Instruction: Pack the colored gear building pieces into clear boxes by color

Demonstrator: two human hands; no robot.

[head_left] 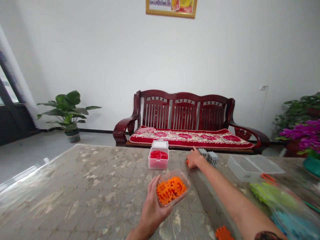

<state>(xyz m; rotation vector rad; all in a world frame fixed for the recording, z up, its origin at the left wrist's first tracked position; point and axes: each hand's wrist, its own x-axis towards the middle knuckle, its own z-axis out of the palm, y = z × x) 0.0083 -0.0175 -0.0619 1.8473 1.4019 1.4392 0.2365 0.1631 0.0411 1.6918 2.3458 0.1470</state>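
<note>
Fingers of your left hand (153,205) clamp the clear tub (178,200) of orange pieces (171,189); hold it level against spills; your right hand (195,159) curls over an orange piece (187,162) beside the grey pieces (213,158), its pinch too hidden to tell.

Wide passage offered over tablecloth (75,186) at left. Forward route narrowed by pink-filled box (158,163); right side obstructed by gray pieces (212,158), open clear box (240,168), green pieces (272,194); far right blocked by purple flowers (306,133).

No readable text, label, brand, number or sign anywhere
</note>
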